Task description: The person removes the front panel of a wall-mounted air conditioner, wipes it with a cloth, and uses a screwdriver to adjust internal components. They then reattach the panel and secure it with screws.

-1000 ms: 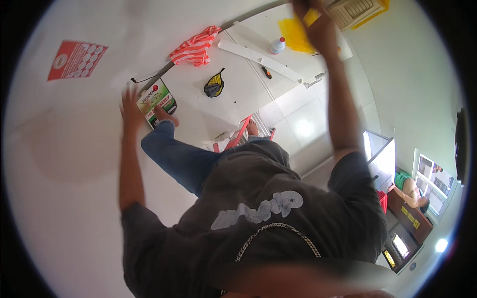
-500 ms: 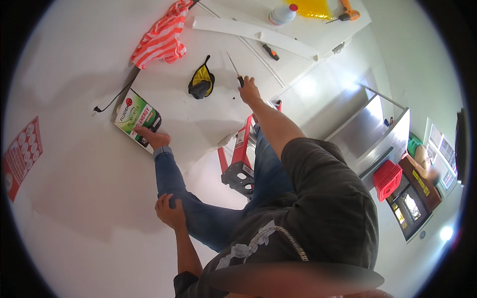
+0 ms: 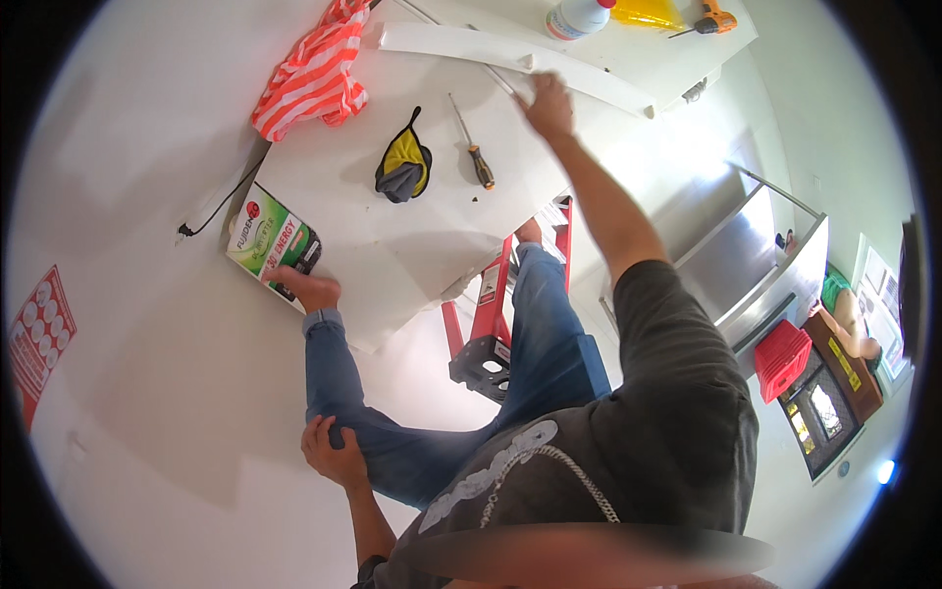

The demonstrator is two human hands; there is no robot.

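My right hand [image 3: 551, 106] is stretched out over the white surface [image 3: 339, 187], beside a long white strip [image 3: 442, 44]. Motion smears its fingers, and whatever lies under them is hidden. A screwdriver [image 3: 478, 162] with a dark and yellow handle lies to the left of that hand, touched by nothing. Further left sits a yellow, black and grey fabric pouch [image 3: 404, 162]. My left hand [image 3: 334, 452] rests on my bent left knee with its fingers spread over the jeans, holding nothing.
Beyond are a red-and-white striped cloth [image 3: 316, 74], a white bottle [image 3: 577, 18], a yellow bag [image 3: 648, 12] and an orange drill [image 3: 714, 20]. My bare foot touches a printed panel [image 3: 275, 240]. A red ladder [image 3: 488, 304] stands below. Another person [image 3: 846, 304] is far right.
My right hand has let go of the screwdriver, now lying on the surface, and moved right and away to where a black-and-orange tool lay. That tool is now hidden. My left hand stays put.
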